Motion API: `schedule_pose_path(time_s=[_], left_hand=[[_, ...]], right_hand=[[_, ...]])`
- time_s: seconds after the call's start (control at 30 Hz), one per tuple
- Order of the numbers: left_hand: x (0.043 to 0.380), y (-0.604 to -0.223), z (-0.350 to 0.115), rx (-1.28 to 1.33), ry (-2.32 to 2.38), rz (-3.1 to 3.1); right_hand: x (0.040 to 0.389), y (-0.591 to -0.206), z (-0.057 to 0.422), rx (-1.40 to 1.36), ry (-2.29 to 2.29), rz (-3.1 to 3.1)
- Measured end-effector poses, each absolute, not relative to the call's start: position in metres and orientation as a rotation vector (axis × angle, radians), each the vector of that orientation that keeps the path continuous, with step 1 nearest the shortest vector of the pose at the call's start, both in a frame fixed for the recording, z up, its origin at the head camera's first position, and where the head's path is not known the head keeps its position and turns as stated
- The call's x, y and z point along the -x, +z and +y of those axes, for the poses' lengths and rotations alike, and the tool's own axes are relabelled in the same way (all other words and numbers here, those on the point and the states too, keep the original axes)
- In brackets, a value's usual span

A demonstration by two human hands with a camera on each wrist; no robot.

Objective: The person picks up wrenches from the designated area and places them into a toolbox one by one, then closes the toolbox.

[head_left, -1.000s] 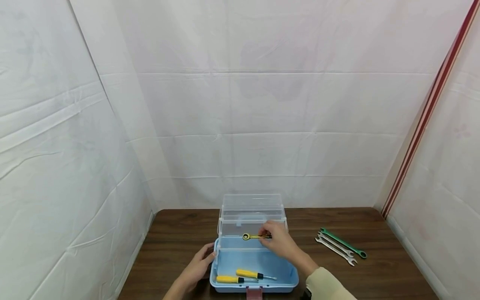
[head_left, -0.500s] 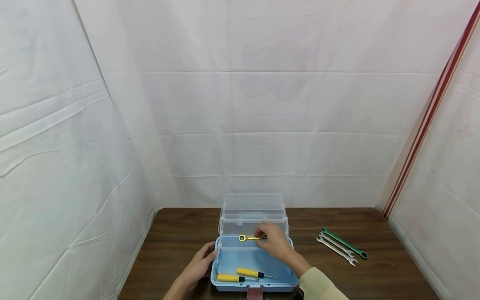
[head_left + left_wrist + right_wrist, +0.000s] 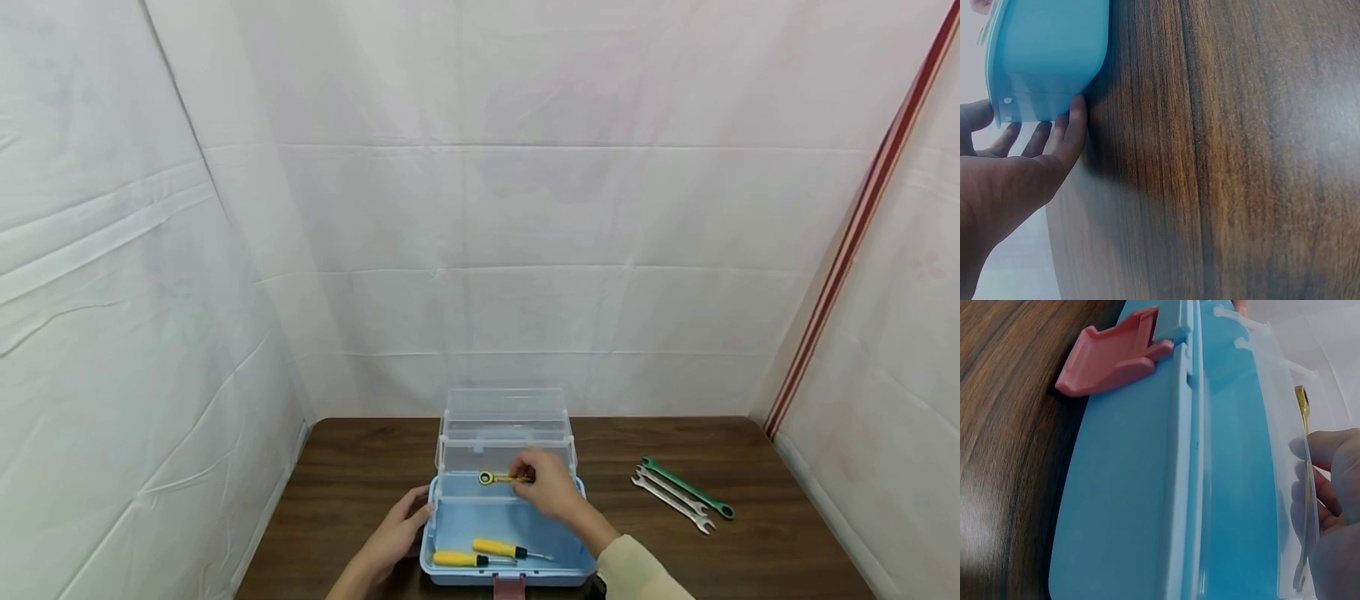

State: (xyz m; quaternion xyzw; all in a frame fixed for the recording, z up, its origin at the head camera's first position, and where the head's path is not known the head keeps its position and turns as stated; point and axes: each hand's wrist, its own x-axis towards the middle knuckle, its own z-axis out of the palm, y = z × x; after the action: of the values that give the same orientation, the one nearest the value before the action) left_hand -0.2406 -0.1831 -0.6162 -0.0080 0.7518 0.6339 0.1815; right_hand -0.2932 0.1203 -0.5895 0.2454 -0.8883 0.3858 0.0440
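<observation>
My right hand (image 3: 553, 487) pinches a gold ratchet wrench (image 3: 491, 478) lengthwise at the clear upper tray of the blue toolbox (image 3: 551, 577). In the right wrist view the wrench (image 3: 1302, 400) shows along the translucent tray (image 3: 1279, 444), and fingers show through its wall. My left hand (image 3: 393, 532) holds the toolbox's left end. The left wrist view has that thumb at the rim and the fingers against the outside of the wall (image 3: 1054, 44). Two yellow-handled screwdrivers (image 3: 459, 559) lie in the bottom of the box, near its front.
On the table (image 3: 337, 467), right of the box, lie a green wrench (image 3: 686, 487) and two silver wrenches (image 3: 671, 498) side by side. The clear lid (image 3: 506, 404) stands raised at the back. A pink latch (image 3: 1110, 356) hangs open in front. White cloth (image 3: 465, 217) surrounds the table.
My right hand and the gold wrench have shifted slightly left and a little lower over the tray. My left hand has stayed at the toolbox's end.
</observation>
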Motion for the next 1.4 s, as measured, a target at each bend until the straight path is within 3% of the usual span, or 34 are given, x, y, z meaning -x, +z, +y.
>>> schedule_pose_path(time_s=[1.4], left_hand=[[0.2400,-0.6174,-0.1807,0.057,1.783,2.137]], right_hand=[[0.2934,-0.5910,0.1229,-0.748,1.277,-2.768]])
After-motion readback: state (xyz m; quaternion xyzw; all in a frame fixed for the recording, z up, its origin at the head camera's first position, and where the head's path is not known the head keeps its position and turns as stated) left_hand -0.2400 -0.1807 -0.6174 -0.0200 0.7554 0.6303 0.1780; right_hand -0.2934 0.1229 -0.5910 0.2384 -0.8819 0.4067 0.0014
